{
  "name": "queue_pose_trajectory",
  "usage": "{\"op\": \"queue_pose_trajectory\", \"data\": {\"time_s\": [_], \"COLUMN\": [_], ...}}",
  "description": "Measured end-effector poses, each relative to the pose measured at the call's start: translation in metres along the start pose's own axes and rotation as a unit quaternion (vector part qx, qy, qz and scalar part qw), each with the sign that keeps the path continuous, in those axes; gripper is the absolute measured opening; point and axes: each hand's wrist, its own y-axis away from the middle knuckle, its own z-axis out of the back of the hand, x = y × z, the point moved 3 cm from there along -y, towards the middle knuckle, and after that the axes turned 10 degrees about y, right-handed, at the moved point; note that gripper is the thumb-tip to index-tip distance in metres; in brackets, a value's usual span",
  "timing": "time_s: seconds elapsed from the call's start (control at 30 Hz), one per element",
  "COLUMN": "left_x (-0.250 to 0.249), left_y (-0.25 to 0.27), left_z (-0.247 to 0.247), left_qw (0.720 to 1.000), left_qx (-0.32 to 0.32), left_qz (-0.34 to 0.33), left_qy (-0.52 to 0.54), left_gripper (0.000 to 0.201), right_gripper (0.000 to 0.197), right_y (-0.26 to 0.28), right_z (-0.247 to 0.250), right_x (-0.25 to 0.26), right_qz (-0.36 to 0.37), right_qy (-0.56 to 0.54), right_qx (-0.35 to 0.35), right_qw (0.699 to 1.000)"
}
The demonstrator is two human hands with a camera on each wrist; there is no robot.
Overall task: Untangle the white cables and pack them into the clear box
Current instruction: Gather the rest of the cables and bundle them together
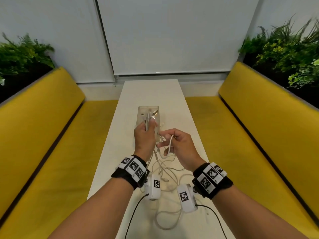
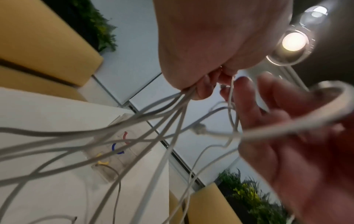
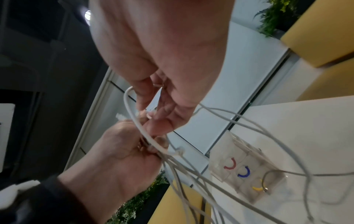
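Note:
My left hand (image 1: 145, 135) grips a bunch of white cables (image 1: 147, 124) upright, just above the near end of the clear box (image 1: 143, 109). From the fist (image 2: 201, 45) the strands (image 2: 153, 121) fan down in a tangle (image 1: 165, 169) onto the table. My right hand (image 1: 177, 144) is close beside it, fingers loosely curled, with one white cable (image 1: 170, 144) looped through them; thumb and fingertips (image 3: 147, 116) pinch that strand (image 3: 132, 112). The box (image 3: 249, 174) has red, blue and yellow curved marks inside, and one cable end lies in its yellow section.
The narrow white table (image 1: 151, 90) runs away from me between two yellow benches (image 1: 51, 135) (image 1: 259, 135). Plants (image 1: 24, 54) (image 1: 284, 49) stand behind the benches. A loose cable loop (image 1: 165, 221) lies near the table's front edge, under my wrists.

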Motion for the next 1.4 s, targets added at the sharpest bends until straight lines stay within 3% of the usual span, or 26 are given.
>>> {"op": "queue_pose_trajectory", "data": {"time_s": [0.13, 0.2, 0.3, 0.4, 0.47, 0.53, 0.6, 0.67, 0.73, 0.8, 1.03, 1.23, 1.4], "left_x": [-0.004, -0.01, -0.019, -0.028, -0.03, -0.028, -0.024, -0.02, -0.019, -0.021, -0.039, -0.054, -0.07], "left_y": [-0.014, -0.021, -0.026, -0.021, -0.015, -0.01, -0.005, 0.001, 0.005, 0.006, 0.001, 0.004, -0.001], "left_z": [0.013, 0.019, 0.024, 0.017, 0.01, 0.003, -0.004, -0.013, -0.019, -0.02, -0.013, -0.018, -0.016], "left_qw": [0.993, 0.983, 0.975, 0.982, 0.988, 0.993, 0.994, 0.991, 0.99, 0.991, 0.986, 0.973, 0.959], "left_qx": [-0.056, -0.079, -0.072, -0.041, -0.013, 0.012, 0.037, 0.068, 0.096, 0.109, 0.112, 0.149, 0.155], "left_qz": [0.048, 0.07, 0.07, 0.045, 0.034, 0.026, 0.029, 0.034, 0.029, 0.025, 0.048, 0.065, 0.047], "left_qy": [0.088, 0.15, 0.198, 0.177, 0.151, 0.118, 0.101, 0.108, 0.099, 0.075, 0.114, 0.166, 0.234], "left_gripper": [0.042, 0.04, 0.039, 0.038, 0.038, 0.037, 0.036, 0.036, 0.035, 0.032, 0.033, 0.029, 0.03], "right_gripper": [0.024, 0.029, 0.026, 0.023, 0.032, 0.033, 0.028, 0.018, 0.024, 0.025, 0.006, 0.009, 0.042], "right_y": [0.024, 0.035, 0.051, 0.061, 0.055, 0.045, 0.035, 0.026, 0.019, 0.013, 0.011, 0.009, 0.008], "right_z": [0.021, 0.036, 0.06, 0.075, 0.075, 0.063, 0.046, 0.025, 0.005, -0.006, -0.017, -0.021, -0.002], "right_x": [-0.026, -0.046, -0.09, -0.119, -0.117, -0.091, -0.055, -0.02, 0.005, 0.011, -0.005, 0.017, 0.02], "right_qz": [-0.09, -0.158, -0.292, -0.369, -0.328, -0.231, -0.129, -0.068, -0.057, -0.033, -0.005, 0.09, 0.083], "right_qy": [-0.125, -0.157, -0.088, 0.108, 0.27, 0.381, 0.363, 0.236, 0.158, 0.168, 0.192, 0.267, 0.188], "right_qx": [0.059, 0.043, -0.022, -0.048, -0.069, -0.101, -0.12, -0.075, 0.002, 0.038, 0.041, 0.014, -0.009], "right_qw": [0.986, 0.974, 0.952, 0.922, 0.903, 0.89, 0.915, 0.966, 0.986, 0.984, 0.98, 0.959, 0.978]}}
